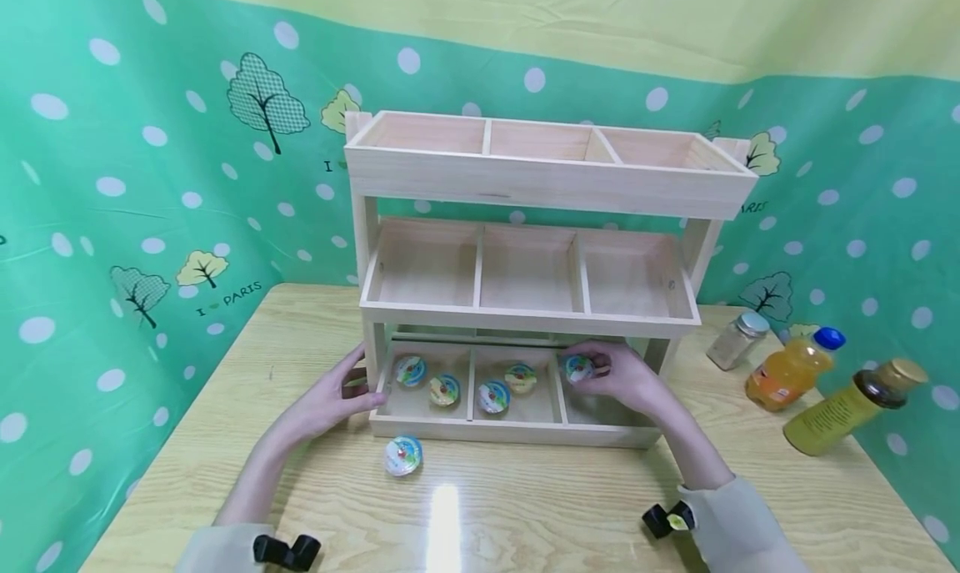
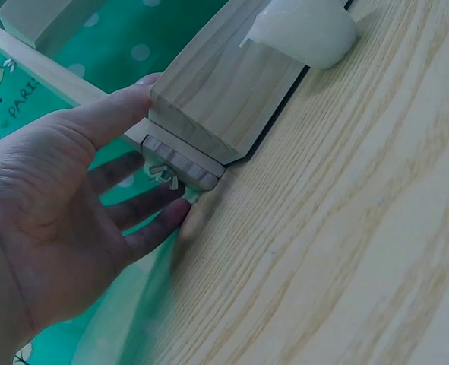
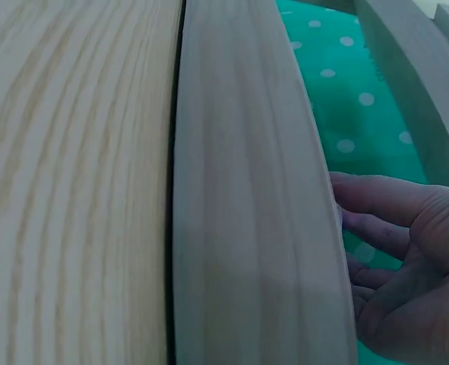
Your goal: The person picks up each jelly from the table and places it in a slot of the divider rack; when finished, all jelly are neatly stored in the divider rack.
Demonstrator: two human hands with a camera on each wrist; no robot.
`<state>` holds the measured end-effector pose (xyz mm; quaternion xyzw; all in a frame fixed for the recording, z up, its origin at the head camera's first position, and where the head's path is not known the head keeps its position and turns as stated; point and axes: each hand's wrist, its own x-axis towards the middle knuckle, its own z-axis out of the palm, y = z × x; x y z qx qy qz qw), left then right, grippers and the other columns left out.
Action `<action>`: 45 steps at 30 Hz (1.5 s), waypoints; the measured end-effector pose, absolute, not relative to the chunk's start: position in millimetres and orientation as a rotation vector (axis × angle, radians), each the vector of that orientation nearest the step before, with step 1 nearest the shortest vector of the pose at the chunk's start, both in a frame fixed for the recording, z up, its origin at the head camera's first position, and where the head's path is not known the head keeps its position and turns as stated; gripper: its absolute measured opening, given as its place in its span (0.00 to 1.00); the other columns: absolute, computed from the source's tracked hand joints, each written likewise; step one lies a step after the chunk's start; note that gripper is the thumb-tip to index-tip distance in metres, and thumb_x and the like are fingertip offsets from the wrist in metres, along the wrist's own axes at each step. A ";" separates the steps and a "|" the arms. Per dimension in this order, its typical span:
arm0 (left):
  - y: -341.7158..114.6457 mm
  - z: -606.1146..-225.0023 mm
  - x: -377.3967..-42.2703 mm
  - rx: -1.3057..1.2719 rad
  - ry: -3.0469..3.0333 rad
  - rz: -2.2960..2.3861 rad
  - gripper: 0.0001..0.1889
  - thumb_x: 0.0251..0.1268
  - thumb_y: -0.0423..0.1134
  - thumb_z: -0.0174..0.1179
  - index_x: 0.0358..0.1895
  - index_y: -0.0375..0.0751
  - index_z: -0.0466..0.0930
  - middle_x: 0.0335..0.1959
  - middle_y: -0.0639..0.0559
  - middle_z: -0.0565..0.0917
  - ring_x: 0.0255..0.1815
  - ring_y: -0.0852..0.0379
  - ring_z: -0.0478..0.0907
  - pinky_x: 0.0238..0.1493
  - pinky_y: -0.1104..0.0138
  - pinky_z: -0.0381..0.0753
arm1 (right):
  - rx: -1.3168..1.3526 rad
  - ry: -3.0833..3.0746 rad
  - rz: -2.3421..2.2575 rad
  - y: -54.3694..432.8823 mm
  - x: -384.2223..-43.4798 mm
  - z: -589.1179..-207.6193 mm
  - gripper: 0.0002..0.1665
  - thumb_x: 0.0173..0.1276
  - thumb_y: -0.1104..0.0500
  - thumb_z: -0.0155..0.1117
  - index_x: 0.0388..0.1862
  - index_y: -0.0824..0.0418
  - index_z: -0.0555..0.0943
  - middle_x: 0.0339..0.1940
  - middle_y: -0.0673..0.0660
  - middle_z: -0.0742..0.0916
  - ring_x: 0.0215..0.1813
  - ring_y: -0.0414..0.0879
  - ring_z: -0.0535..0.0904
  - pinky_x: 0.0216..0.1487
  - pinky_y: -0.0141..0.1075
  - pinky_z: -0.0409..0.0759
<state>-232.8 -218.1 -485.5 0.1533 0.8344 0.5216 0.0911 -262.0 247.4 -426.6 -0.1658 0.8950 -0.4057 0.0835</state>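
My right hand [image 1: 614,376] pinches a small jelly cup [image 1: 578,369] with a printed lid, at the right compartment of the wooden shelf's bottom tier. In the right wrist view the front board [image 3: 258,198] hides that cup and the fingertips [image 3: 346,186] are partly covered. My left hand [image 1: 332,399] rests at the left end of the bottom tier, thumb touching its corner and fingers loosely extended beside it. Two jelly cups [image 1: 410,371] lie in the left compartment, two more jelly cups [image 1: 494,397] in the middle one. Another jelly cup [image 1: 403,456] sits on the table before the shelf.
The three-tier wooden shelf [image 1: 517,316] has three compartments per tier. To its right stand a silver-capped jar [image 1: 738,341], an orange drink bottle [image 1: 789,373] and a yellow-green bottle [image 1: 846,413]. Behind it hangs a green dotted curtain [image 1: 187,139]. Everything is on a wooden table [image 1: 540,506].
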 end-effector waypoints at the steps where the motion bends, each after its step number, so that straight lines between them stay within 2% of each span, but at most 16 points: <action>1: -218.4 -485.7 -232.5 0.454 2.478 1.552 0.50 0.71 0.43 0.66 0.86 0.54 0.39 0.83 0.30 0.51 0.76 0.21 0.63 0.73 0.35 0.70 | -0.493 2.675 -1.201 247.6 -262.5 -427.5 0.31 0.59 0.65 0.77 0.62 0.65 0.82 0.53 0.67 0.87 0.52 0.55 0.84 0.50 0.38 0.83; 20: -219.3 -486.8 -233.4 0.466 2.483 1.556 0.50 0.71 0.43 0.66 0.86 0.56 0.40 0.83 0.31 0.52 0.75 0.22 0.64 0.73 0.35 0.70 | -0.503 2.714 -1.088 247.6 -266.6 -440.7 0.31 0.58 0.64 0.78 0.63 0.62 0.83 0.54 0.65 0.88 0.52 0.54 0.84 0.50 0.39 0.83; 27: -219.0 -486.7 -233.2 0.463 2.480 1.552 0.49 0.71 0.42 0.66 0.86 0.56 0.41 0.83 0.31 0.52 0.76 0.22 0.63 0.73 0.36 0.70 | -0.518 2.714 -1.068 245.7 -265.2 -443.3 0.32 0.57 0.64 0.78 0.62 0.64 0.82 0.55 0.67 0.87 0.52 0.56 0.85 0.51 0.42 0.85; 36: -218.1 -485.5 -233.6 0.483 2.475 1.550 0.49 0.72 0.42 0.65 0.86 0.54 0.41 0.83 0.31 0.52 0.76 0.22 0.64 0.73 0.36 0.71 | -0.530 2.674 -1.076 245.9 -265.0 -445.9 0.33 0.58 0.64 0.78 0.63 0.67 0.81 0.54 0.68 0.87 0.52 0.56 0.84 0.49 0.38 0.82; 45: -218.7 -485.4 -232.9 0.487 2.468 1.565 0.48 0.72 0.41 0.65 0.86 0.54 0.41 0.83 0.31 0.54 0.76 0.23 0.64 0.72 0.36 0.72 | -0.509 2.653 -1.079 246.5 -264.6 -443.7 0.35 0.59 0.61 0.79 0.65 0.66 0.79 0.55 0.69 0.86 0.54 0.57 0.84 0.51 0.40 0.85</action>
